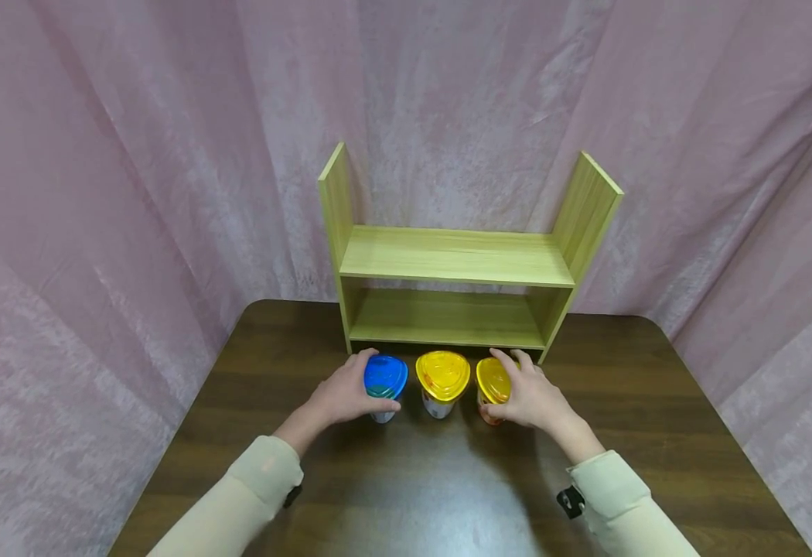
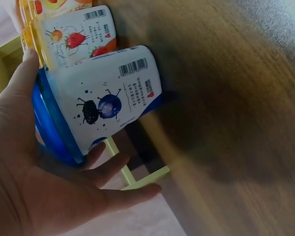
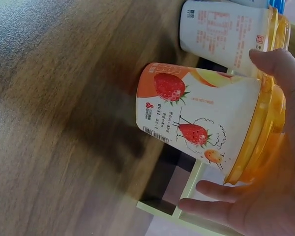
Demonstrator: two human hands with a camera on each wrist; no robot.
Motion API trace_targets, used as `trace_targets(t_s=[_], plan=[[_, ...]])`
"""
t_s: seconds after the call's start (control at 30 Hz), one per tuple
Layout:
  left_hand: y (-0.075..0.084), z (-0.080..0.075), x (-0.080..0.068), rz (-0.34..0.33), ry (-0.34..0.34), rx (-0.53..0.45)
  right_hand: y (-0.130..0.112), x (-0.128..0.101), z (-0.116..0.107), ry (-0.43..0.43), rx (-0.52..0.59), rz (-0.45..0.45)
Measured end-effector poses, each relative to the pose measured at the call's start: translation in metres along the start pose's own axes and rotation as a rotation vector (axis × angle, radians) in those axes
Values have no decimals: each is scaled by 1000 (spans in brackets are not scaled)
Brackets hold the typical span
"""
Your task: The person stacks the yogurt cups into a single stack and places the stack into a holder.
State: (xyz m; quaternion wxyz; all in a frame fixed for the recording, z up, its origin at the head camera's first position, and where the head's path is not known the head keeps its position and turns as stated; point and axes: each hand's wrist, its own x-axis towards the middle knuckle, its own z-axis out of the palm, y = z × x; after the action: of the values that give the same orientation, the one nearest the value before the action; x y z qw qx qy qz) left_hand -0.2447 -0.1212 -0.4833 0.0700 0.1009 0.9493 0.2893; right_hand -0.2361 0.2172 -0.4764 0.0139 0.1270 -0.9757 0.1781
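Note:
Three lidded yogurt cups stand in a row before the wooden shelf. My left hand [image 1: 350,391] grips the left cup by its blue lid [image 1: 386,375], thumb at the near side and fingers round the far side. Its white wall [image 2: 105,98] shows blueberry and blackberry drawings. My right hand [image 1: 531,394] holds the right cup by its yellow lid [image 1: 493,381], thumb nearest me. Strawberries are printed on that cup's wall [image 3: 187,113]. Between the hands is the middle cup with a yellow lid [image 1: 443,374], untouched; the right thumb [image 3: 270,61] overlaps it in the right wrist view.
A pale two-tier wooden shelf [image 1: 455,255] stands behind the cups at the back of the dark brown table [image 1: 406,480], its front edge close to them. Tall side panels [image 1: 590,213] rise at both ends. Pink curtains [image 1: 169,155] hang behind and at the sides.

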Motion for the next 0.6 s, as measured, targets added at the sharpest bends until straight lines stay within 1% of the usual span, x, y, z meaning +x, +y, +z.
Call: trace_targets(t_s=[0.17,0.37,0.5,0.6], plan=[[-1,1,-2,-7,5,-32,-2,0,1,8,35,13],[-2,4,-3,-11,24,-62,-3,-1,2,23,45,14],[-4,7,-1,-8,48,-62,-3,-1,3,25,53,12],[-6,9,0,-17,78,-74,-2,1,3,33,53,9]])
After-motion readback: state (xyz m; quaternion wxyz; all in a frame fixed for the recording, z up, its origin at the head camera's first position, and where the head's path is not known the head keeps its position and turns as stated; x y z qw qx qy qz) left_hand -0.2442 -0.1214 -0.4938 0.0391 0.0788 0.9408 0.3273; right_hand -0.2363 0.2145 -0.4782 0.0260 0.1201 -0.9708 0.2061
